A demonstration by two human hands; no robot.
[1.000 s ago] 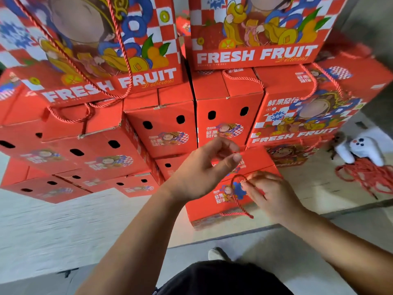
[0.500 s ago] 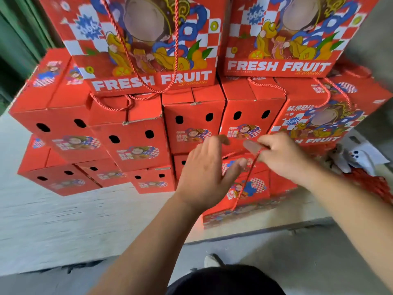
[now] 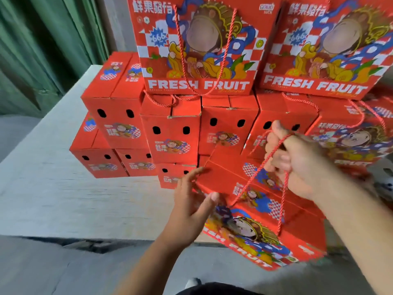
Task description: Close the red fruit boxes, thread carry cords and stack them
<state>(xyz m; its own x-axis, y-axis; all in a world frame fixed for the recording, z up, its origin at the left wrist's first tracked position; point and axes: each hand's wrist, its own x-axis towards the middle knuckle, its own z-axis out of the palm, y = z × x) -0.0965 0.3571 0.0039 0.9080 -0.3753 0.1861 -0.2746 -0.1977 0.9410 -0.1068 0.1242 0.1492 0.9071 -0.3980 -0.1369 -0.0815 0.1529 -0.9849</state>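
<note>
The stack of red boxes (image 3: 170, 133) fills the back of the pale platform (image 3: 53, 188), all closed, their contents hidden. Two big boxes (image 3: 200, 50) stand on top with cords hanging. In front, a tilted box (image 3: 261, 211) hangs by its red cord (image 3: 282, 201) over the platform's near edge. The right hand (image 3: 297, 165) grips the cord. The left hand (image 3: 191, 207), fingers spread, touches the box's corner.

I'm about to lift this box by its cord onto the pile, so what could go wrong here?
1. The right hand holds the carry cord alone, and the box hangs tilted; it may swing.
2. The left hand only touches its edge with open fingers, giving little steadying.
3. A swing could knock the stacked boxes behind.
</note>
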